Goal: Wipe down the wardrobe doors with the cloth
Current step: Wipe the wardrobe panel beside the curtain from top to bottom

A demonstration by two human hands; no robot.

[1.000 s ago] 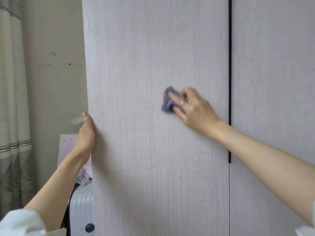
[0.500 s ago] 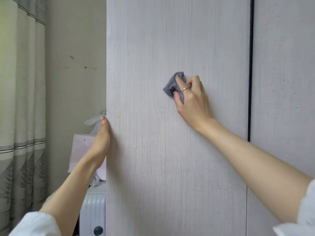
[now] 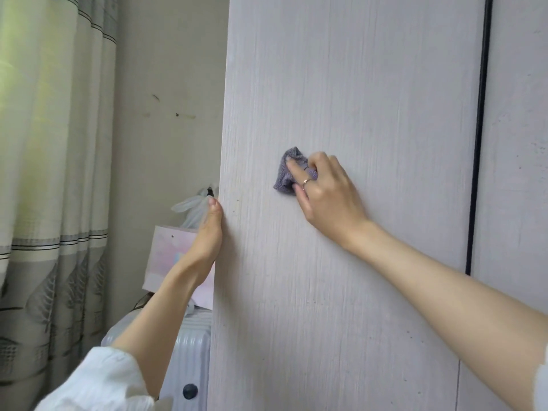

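Observation:
The pale wood-grain wardrobe door (image 3: 370,84) fills the middle of the view. My right hand (image 3: 329,200) grips a small bunched grey-purple cloth (image 3: 284,177) and presses it flat against the door at mid height, a ring on one finger. My left hand (image 3: 207,235) holds the door's left edge just below the cloth's height. Its thumb lies along the front of the edge and its fingers are hidden behind it. A second door (image 3: 522,173) stands to the right, past a dark vertical gap (image 3: 480,143).
Left of the door are a white ribbed suitcase (image 3: 189,348) with a pale pink paper bag (image 3: 169,256) and a clear plastic bag (image 3: 192,209) on it. A beige wall (image 3: 169,84) and striped curtains (image 3: 53,173) lie further left.
My right hand slid the cloth up the door, then back down and left, nearer the door's left edge. My left hand stayed on the edge. The view turned left.

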